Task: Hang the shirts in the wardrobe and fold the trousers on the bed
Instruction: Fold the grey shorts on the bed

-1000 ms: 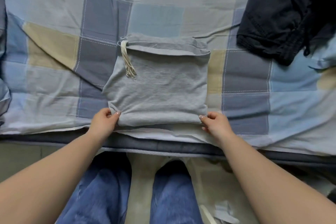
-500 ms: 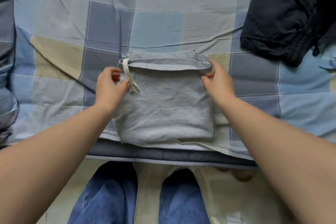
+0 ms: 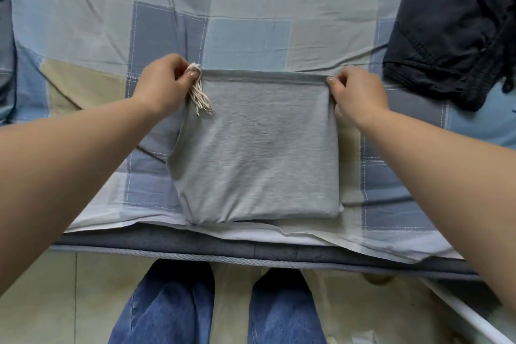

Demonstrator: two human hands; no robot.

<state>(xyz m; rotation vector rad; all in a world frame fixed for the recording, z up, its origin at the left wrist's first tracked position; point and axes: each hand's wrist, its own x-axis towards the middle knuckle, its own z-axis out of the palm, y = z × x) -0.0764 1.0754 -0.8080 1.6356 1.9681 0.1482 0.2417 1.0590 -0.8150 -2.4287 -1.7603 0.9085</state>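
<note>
Folded grey trousers (image 3: pixel 257 148) pinched at far corners by left hand (image 3: pixel 162 84) and right hand (image 3: pixel 357 92); edges best aligned squarely, creases smoothed flat on bed (image 3: pixel 251 22).

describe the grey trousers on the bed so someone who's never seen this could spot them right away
On the checked blue bedsheet, look at the near edge. The grey trousers lie there folded into a square, the left hand and right hand pinching its far corners. A cream drawstring at their far left corner sets them apart from the dark garment at far right.
</note>
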